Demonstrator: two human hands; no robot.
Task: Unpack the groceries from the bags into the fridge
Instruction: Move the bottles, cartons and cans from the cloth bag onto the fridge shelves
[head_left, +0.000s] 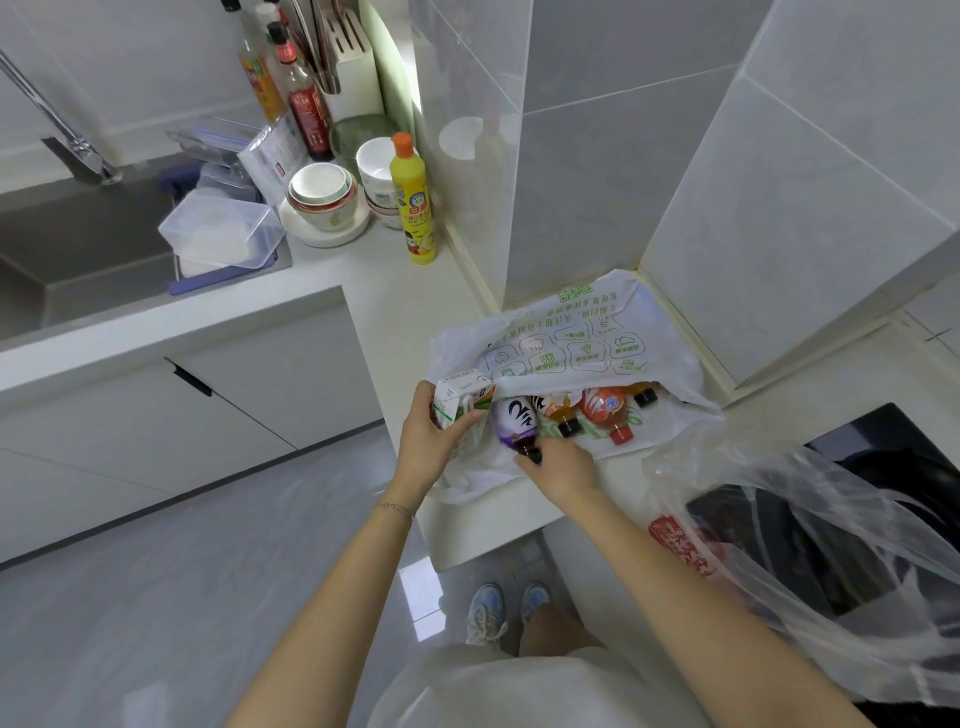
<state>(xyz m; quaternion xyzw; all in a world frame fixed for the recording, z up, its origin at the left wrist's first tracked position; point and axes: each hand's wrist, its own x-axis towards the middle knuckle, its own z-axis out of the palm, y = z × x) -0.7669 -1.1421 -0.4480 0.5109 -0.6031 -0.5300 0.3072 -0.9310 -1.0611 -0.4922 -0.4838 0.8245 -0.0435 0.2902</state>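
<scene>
Both hands work at the mouth of a white shopping bag (582, 338) printed in green, which lies on the pale countertop (395, 291) just beyond them. The left hand (431, 441) is wrapped around a small carton (454, 400) at the bag's left edge; the right hand (561, 467) pinches the black-capped neck of a purple bottle (514, 418) lying between the two hands. To the right of the right hand, a crumpled clear plastic bag (810, 561) drapes over a black hob (893, 447). Just past the right hand's fingertips, a red-capped bottle (602, 408) and two black-capped orange bottles (563, 415) lie inside the bag, caps facing the person.
</scene>
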